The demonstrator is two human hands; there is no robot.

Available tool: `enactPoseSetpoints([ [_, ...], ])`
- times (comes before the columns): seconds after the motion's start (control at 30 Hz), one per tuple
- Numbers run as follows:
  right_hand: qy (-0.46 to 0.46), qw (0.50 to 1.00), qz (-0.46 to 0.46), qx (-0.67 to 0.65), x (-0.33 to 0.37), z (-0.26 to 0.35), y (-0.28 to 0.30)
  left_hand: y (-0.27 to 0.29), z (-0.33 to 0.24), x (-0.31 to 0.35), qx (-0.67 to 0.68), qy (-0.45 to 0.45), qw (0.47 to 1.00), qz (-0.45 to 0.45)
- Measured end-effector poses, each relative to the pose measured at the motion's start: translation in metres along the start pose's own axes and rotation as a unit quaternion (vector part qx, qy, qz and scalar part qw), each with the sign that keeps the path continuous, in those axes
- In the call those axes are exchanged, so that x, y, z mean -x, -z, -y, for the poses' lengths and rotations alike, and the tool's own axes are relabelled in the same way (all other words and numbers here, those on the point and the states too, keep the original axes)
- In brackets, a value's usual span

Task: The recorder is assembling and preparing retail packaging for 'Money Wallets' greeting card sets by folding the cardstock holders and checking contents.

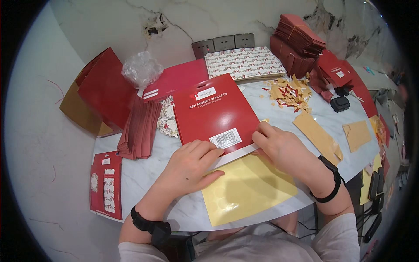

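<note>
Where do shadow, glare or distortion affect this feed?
Head view: soft shadow falls across the yellow sheet, with pale glare at its lower left; head view: red packet, left hand and right hand look fairly sharp; head view: the marble-patterned table's near edge looks bowed, and corners go black.

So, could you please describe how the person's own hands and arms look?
Both the left hand and the right hand are bare, without gloves. Each forearm wears a black band near the wrist; the left band carries a boxy black module. Pale, plain sleeves leave the forearms uncovered.
</note>
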State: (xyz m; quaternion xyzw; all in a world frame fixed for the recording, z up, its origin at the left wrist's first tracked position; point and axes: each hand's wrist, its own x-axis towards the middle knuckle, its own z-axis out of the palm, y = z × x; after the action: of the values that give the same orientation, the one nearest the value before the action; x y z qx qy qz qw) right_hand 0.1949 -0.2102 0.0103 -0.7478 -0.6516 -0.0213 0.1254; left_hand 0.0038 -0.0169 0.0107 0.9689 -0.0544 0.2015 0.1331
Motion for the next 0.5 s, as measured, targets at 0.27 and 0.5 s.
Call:
enactPoseSetpoints([
  [0.27, 0.069, 0.996, -0.062, 0.019, -0.003, -0.002, -0.015, -0.009, 0.006, 0.007, 0.047, 0.053, 0.997, 0.041],
  [0.5, 0.065, 0.997, -0.029, -0.030, -0.005, -0.001, -0.017, -0.007, 0.001, 0.006, 0.080, 0.093, 0.992, 0.034],
])
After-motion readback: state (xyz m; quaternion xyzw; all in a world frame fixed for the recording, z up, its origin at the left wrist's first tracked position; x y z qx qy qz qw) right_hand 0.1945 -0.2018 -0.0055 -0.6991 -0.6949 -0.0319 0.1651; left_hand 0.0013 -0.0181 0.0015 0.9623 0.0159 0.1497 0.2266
